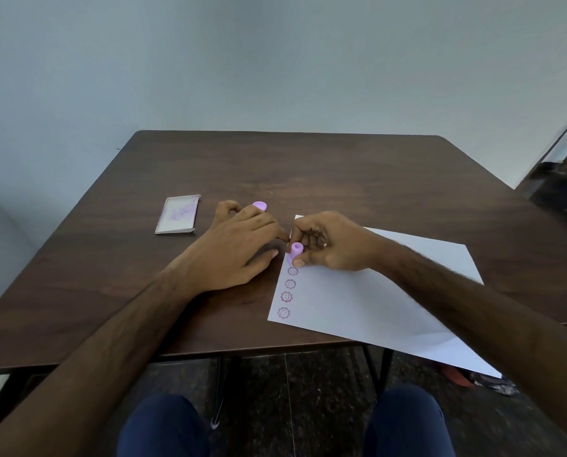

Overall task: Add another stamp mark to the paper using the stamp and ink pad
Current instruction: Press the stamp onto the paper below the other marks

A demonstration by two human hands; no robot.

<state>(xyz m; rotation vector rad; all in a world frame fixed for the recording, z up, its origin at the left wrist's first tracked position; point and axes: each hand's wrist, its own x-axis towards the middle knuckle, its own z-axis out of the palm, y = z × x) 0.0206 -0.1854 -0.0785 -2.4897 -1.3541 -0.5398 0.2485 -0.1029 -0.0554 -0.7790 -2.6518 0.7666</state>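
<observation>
Soft, even, cool-toned light; dim overall, no glare. Faint shadows under the hands on the bench (341, 166). Wide-angle bending at edges; slight softness throughout.

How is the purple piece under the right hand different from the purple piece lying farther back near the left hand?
The stamp stands upright on the paper, pinched by the right hand; the cap lies loose on the table, beyond the left hand. The stamp looks like a tall tube; the cap looks low and rounded. The stamp sits at the top of the column of stamp marks; the cap is off the paper. Both are the same light purple.
</observation>
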